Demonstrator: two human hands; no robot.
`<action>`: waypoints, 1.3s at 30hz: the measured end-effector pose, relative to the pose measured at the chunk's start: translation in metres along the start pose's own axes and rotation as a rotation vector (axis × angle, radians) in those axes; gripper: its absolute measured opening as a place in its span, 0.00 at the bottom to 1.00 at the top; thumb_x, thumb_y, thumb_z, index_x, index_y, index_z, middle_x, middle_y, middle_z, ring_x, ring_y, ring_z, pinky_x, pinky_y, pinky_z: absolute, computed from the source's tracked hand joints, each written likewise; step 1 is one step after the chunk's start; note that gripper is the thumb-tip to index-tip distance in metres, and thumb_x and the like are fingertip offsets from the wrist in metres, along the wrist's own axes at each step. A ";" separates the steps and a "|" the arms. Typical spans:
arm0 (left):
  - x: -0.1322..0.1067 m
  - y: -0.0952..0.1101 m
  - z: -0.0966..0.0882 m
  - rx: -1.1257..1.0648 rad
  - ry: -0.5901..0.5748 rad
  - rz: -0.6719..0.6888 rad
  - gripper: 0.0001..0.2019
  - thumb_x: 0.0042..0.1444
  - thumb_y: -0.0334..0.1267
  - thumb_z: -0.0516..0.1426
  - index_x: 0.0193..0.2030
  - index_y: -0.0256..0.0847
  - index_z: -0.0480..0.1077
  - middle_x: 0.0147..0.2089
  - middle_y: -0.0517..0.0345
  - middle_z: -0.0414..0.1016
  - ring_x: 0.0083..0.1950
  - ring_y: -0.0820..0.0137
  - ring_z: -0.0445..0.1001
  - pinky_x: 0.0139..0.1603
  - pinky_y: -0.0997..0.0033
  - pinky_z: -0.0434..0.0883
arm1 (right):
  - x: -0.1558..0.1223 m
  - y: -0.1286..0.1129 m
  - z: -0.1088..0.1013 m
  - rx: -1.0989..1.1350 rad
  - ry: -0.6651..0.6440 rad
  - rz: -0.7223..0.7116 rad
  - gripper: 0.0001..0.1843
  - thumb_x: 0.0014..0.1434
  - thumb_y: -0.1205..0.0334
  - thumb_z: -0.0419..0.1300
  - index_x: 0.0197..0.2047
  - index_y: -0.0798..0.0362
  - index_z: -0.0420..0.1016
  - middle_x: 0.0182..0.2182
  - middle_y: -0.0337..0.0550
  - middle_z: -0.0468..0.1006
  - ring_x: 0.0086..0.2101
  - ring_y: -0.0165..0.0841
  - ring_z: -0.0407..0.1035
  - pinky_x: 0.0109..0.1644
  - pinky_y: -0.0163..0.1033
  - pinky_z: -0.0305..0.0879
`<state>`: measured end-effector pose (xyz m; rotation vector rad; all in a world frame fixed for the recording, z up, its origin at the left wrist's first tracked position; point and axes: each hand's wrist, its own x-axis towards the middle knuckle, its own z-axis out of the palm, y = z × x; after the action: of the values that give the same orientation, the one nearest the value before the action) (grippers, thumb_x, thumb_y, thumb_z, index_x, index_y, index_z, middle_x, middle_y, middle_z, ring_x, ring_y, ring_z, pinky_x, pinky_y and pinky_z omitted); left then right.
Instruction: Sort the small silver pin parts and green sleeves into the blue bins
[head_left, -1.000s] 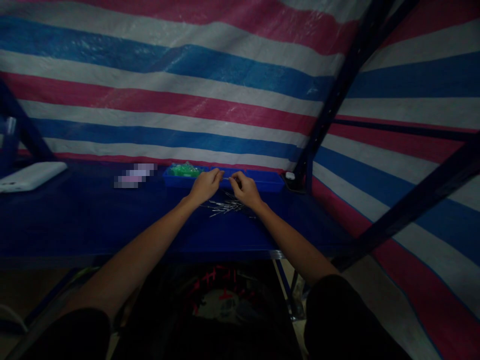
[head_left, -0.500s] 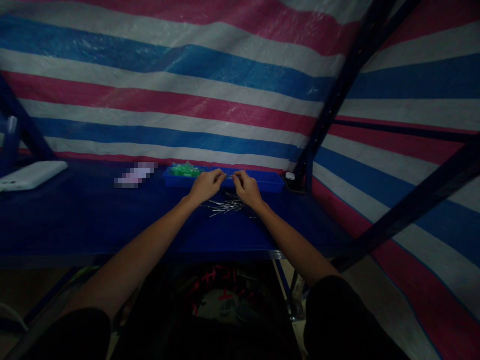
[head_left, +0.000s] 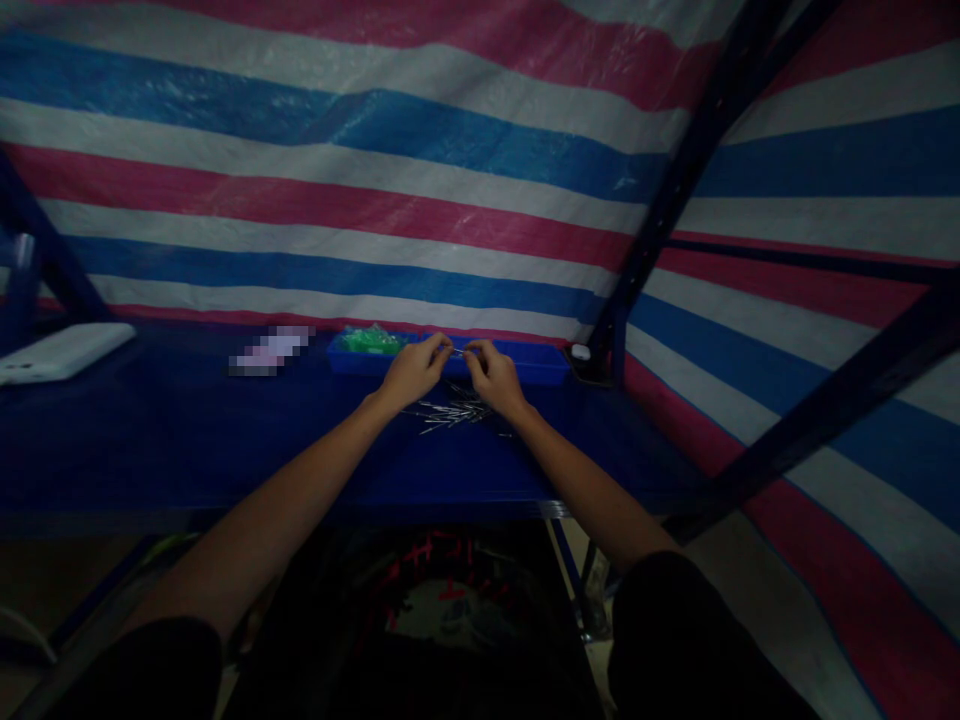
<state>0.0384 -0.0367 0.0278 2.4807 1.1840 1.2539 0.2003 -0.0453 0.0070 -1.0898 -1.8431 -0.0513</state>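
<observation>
My left hand [head_left: 414,370] and my right hand [head_left: 493,374] face each other over the blue table, fingertips pinched. Between them runs a thin, shiny metal rod [head_left: 458,351], one end in each pinch; its exact kind is too small to make out. Below and just in front of the hands lies a loose heap of similar thin metal rods [head_left: 454,411], pointing various ways. Behind my hands stands a long blue tray [head_left: 536,362], partly hidden by the fingers. In its left part sits clear plastic with bright green pieces [head_left: 369,341].
A white box-like device [head_left: 69,350] lies at the far left of the blue table [head_left: 225,440]. A blurred-out pinkish item [head_left: 271,351] is left of the tray. Right of the tray, a small white object [head_left: 580,353] sits beside the dark frame post [head_left: 660,210]. Striped sheeting [head_left: 360,180] hangs behind.
Both hands stay almost in place, with slight finger shifts around the thin metal rod. The heap and the tray look the same.
</observation>
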 end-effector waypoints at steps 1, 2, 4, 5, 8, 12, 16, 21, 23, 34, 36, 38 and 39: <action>0.000 0.000 0.000 0.001 0.002 -0.003 0.11 0.59 0.40 0.46 0.38 0.39 0.67 0.23 0.59 0.69 0.24 0.72 0.66 0.26 0.74 0.58 | 0.000 -0.001 0.000 0.011 0.004 0.000 0.13 0.61 0.56 0.48 0.42 0.54 0.66 0.20 0.35 0.66 0.21 0.29 0.61 0.27 0.32 0.52; 0.000 0.000 -0.001 0.000 0.004 -0.005 0.12 0.59 0.40 0.46 0.38 0.39 0.67 0.23 0.59 0.69 0.24 0.71 0.66 0.26 0.74 0.58 | 0.000 -0.001 0.000 0.020 0.009 -0.002 0.13 0.60 0.56 0.48 0.43 0.54 0.66 0.20 0.35 0.65 0.21 0.29 0.60 0.27 0.32 0.52; 0.000 0.000 -0.001 -0.004 0.007 -0.004 0.12 0.59 0.40 0.45 0.37 0.39 0.67 0.23 0.59 0.69 0.24 0.71 0.66 0.27 0.74 0.58 | -0.001 -0.001 0.000 0.027 0.011 -0.006 0.11 0.60 0.57 0.48 0.41 0.54 0.65 0.19 0.35 0.64 0.20 0.29 0.59 0.26 0.32 0.51; -0.001 0.000 -0.001 -0.004 0.008 -0.002 0.12 0.59 0.40 0.46 0.37 0.39 0.67 0.23 0.59 0.68 0.24 0.71 0.66 0.27 0.74 0.58 | -0.001 0.000 0.000 0.026 0.011 -0.007 0.10 0.60 0.58 0.48 0.40 0.53 0.65 0.19 0.35 0.64 0.20 0.28 0.59 0.26 0.33 0.51; -0.001 0.001 0.000 0.003 0.014 0.001 0.12 0.59 0.40 0.46 0.36 0.39 0.67 0.22 0.60 0.68 0.24 0.71 0.66 0.27 0.74 0.58 | 0.000 0.002 0.001 0.023 0.012 0.002 0.09 0.60 0.59 0.47 0.38 0.53 0.65 0.20 0.35 0.65 0.20 0.29 0.59 0.26 0.33 0.51; -0.001 0.002 0.000 0.003 0.023 0.004 0.13 0.59 0.41 0.45 0.35 0.39 0.68 0.23 0.60 0.69 0.25 0.71 0.66 0.27 0.74 0.58 | -0.001 0.002 0.002 0.032 -0.005 0.006 0.10 0.60 0.57 0.47 0.39 0.53 0.64 0.19 0.35 0.64 0.20 0.29 0.59 0.26 0.33 0.51; -0.001 0.003 -0.001 0.012 0.029 0.005 0.14 0.59 0.41 0.45 0.33 0.38 0.68 0.23 0.59 0.69 0.25 0.71 0.66 0.27 0.73 0.57 | 0.000 0.001 0.001 0.022 -0.021 0.003 0.09 0.60 0.59 0.47 0.39 0.52 0.64 0.20 0.35 0.65 0.20 0.29 0.60 0.26 0.33 0.52; 0.000 0.002 0.000 0.032 0.026 0.011 0.15 0.59 0.41 0.45 0.32 0.38 0.69 0.24 0.58 0.71 0.25 0.71 0.67 0.28 0.73 0.58 | 0.000 0.000 0.000 -0.001 -0.020 0.010 0.10 0.61 0.59 0.46 0.35 0.53 0.66 0.21 0.37 0.68 0.21 0.29 0.61 0.27 0.33 0.52; 0.000 0.001 0.000 0.035 0.022 0.004 0.14 0.59 0.40 0.46 0.33 0.38 0.70 0.26 0.57 0.72 0.26 0.71 0.68 0.29 0.73 0.60 | 0.000 0.000 0.000 0.000 -0.028 0.005 0.11 0.61 0.59 0.46 0.34 0.53 0.66 0.21 0.37 0.68 0.21 0.29 0.61 0.27 0.33 0.52; 0.002 -0.002 0.001 -0.082 0.025 -0.063 0.16 0.59 0.40 0.46 0.41 0.37 0.72 0.24 0.58 0.74 0.26 0.71 0.71 0.33 0.73 0.65 | -0.003 -0.009 0.007 -0.032 -0.043 -0.016 0.11 0.61 0.61 0.46 0.35 0.53 0.68 0.23 0.39 0.71 0.23 0.30 0.64 0.29 0.33 0.54; 0.002 -0.001 0.001 -0.104 0.031 -0.070 0.16 0.59 0.41 0.46 0.40 0.37 0.72 0.23 0.58 0.74 0.25 0.71 0.71 0.33 0.73 0.65 | -0.003 -0.012 0.009 -0.033 -0.038 -0.021 0.12 0.61 0.62 0.45 0.35 0.53 0.68 0.25 0.41 0.73 0.26 0.32 0.67 0.31 0.34 0.55; 0.003 -0.002 0.002 -0.121 0.030 -0.075 0.16 0.59 0.41 0.46 0.40 0.37 0.73 0.23 0.58 0.74 0.25 0.71 0.71 0.32 0.73 0.65 | -0.003 -0.013 0.010 -0.038 -0.039 -0.026 0.12 0.61 0.63 0.45 0.35 0.53 0.68 0.27 0.42 0.74 0.27 0.32 0.68 0.32 0.34 0.56; 0.003 -0.002 0.002 -0.127 0.026 -0.076 0.17 0.59 0.41 0.46 0.40 0.37 0.73 0.23 0.58 0.74 0.25 0.71 0.71 0.32 0.73 0.65 | -0.003 -0.014 0.010 -0.043 -0.042 -0.021 0.12 0.61 0.63 0.44 0.35 0.53 0.68 0.27 0.42 0.74 0.28 0.33 0.68 0.32 0.34 0.56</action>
<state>0.0395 -0.0332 0.0278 2.3137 1.1546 1.3022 0.1842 -0.0514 0.0047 -1.1085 -1.8991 -0.0807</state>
